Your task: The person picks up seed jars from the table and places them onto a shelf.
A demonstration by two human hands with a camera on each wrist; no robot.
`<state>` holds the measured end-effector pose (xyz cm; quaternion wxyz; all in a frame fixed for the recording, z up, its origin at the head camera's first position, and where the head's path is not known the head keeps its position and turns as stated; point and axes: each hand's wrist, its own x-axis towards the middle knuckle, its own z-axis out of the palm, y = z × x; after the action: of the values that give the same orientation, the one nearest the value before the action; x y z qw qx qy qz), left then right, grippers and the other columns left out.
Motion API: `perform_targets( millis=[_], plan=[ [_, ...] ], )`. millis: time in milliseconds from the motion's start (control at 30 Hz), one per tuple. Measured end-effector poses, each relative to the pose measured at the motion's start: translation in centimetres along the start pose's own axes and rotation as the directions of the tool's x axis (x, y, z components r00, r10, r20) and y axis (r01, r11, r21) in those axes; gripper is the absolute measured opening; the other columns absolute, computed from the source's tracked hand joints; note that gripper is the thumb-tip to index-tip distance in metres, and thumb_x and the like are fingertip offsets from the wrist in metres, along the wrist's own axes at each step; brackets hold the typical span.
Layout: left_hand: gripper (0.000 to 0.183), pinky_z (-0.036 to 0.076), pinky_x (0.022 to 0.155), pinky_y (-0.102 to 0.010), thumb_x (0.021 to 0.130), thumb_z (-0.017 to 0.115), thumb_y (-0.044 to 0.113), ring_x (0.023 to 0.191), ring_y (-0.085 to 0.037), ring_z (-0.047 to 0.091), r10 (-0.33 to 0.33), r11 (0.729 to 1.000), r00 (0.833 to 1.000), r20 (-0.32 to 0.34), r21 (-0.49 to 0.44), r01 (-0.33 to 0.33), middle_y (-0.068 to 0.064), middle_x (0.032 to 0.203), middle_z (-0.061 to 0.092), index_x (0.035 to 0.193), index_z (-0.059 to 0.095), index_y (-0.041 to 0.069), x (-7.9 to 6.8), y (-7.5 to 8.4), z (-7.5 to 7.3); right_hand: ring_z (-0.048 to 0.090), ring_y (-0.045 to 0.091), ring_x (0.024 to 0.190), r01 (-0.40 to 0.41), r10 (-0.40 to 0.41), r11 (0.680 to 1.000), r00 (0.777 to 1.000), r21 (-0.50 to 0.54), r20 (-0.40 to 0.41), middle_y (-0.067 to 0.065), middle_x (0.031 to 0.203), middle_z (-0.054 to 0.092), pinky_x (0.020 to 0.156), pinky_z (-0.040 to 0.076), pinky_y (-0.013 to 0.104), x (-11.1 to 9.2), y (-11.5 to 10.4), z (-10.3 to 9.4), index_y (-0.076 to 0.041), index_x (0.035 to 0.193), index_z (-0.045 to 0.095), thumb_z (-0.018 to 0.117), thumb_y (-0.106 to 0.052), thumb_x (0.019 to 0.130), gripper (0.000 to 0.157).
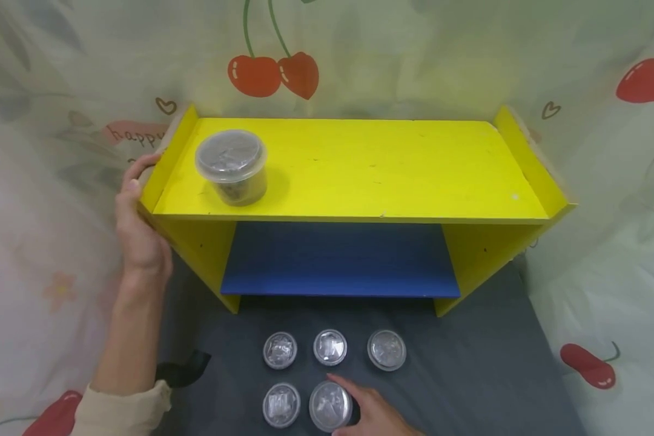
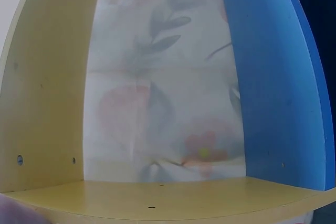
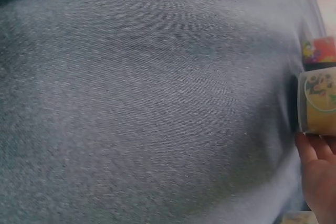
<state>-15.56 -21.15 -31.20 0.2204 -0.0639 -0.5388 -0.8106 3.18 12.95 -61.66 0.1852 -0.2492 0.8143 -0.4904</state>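
Five lidded tubs [image 1: 387, 350] on grey cloth [image 1: 469, 363], head view: right hand [image 1: 378, 415] pinching the 6 o'clock tub [image 1: 329, 407], left hand [image 1: 142, 224] gripping the yellow shelf [image 1: 360, 169] at 9 o'clock. Left wrist view: shelf interior. Right wrist view: same tub, 3 o'clock; a slack pinch on its smooth wall could let it slip.

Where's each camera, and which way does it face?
Head: on the head, facing forward and down at the yellow-blue shelf; left hand, left forearm, right hand show.
Left wrist: on that wrist, facing between shelf boards; blurred hand at bottom left.
Right wrist: on that wrist, facing grey cloth; hand at right edge.
Head and right wrist share the right hand and plastic tub.
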Motion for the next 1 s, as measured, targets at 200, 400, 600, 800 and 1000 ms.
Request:
perform_targets(
  millis=[200, 400, 600, 800, 1000],
  plan=[
    [0.043, 0.049, 0.069, -0.024, 0.101, 0.037, 0.026, 0.078, -0.017, 0.056, -0.006, 1.0, 1.0, -0.001, -0.019, 0.006, -0.013, 0.105, 0.058, 0.132, 0.059, 0.005, -0.1, -0.1, -0.2, 0.056, 0.017, 0.124, 0.028, -0.031, 0.997, 0.998, -0.07, -0.046, 0.0, 0.138, 0.058, 0.1, 0.048, 0.038, -0.1, -1.2, -0.5, -0.024, 0.153, 0.039, 0.085, -0.047, 0.073, 0.095],
    [0.043, 0.049, 0.071, -0.025, 0.101, 0.038, 0.027, 0.081, -0.017, 0.057, 0.004, 0.998, 1.0, -0.01, -0.061, -0.004, -0.016, 0.114, 0.058, 0.132, 0.059, 0.005, 0.1, 0.2, -0.4, 0.055, 0.016, 0.126, 0.069, -0.083, 0.988, 0.991, -0.141, -0.101, -0.007, 0.141, 0.055, 0.103, 0.045, 0.038, 0.8, -3.0, -2.0, -0.026, 0.15, 0.043, 0.09, -0.037, 0.07, 0.093],
    [0.043, 0.05, 0.069, -0.025, 0.101, 0.038, 0.027, 0.081, -0.018, 0.057, -0.007, 0.997, 1.0, 0.001, -0.072, 0.007, -0.017, 0.116, 0.057, 0.132, 0.058, 0.005, 0.3, 0.2, -0.4, 0.053, 0.016, 0.128, 0.028, -0.055, 0.988, 0.984, -0.153, -0.172, -0.011, 0.143, 0.053, 0.104, 0.045, 0.041, 1.6, -4.3, -3.7, -0.032, 0.149, 0.043, 0.089, -0.042, 0.071, 0.092],
    [0.043, 0.05, 0.069, -0.025, 0.1, 0.038, 0.027, 0.081, -0.018, 0.057, -0.01, 0.997, 1.0, -0.007, -0.071, 0.01, -0.016, 0.113, 0.058, 0.133, 0.058, 0.006, 0.2, 0.1, -0.6, 0.053, 0.019, 0.128, -0.013, -0.02, 0.99, 0.973, -0.14, -0.23, -0.01, 0.144, 0.052, 0.101, 0.046, 0.047, 2.0, -5.9, -5.6, -0.032, 0.15, 0.041, 0.087, -0.045, 0.072, 0.091],
    [0.043, 0.05, 0.068, -0.025, 0.1, 0.039, 0.026, 0.078, -0.018, 0.057, -0.019, 0.996, 1.0, -0.002, -0.089, 0.019, -0.015, 0.106, 0.058, 0.132, 0.058, 0.005, 0.2, 0.2, -0.4, 0.054, 0.018, 0.123, 0.014, -0.033, 0.997, 0.969, -0.082, -0.245, -0.008, 0.143, 0.053, 0.097, 0.049, 0.041, 2.3, -7.5, -7.8, -0.027, 0.153, 0.038, 0.087, -0.039, 0.074, 0.093]
  ],
)
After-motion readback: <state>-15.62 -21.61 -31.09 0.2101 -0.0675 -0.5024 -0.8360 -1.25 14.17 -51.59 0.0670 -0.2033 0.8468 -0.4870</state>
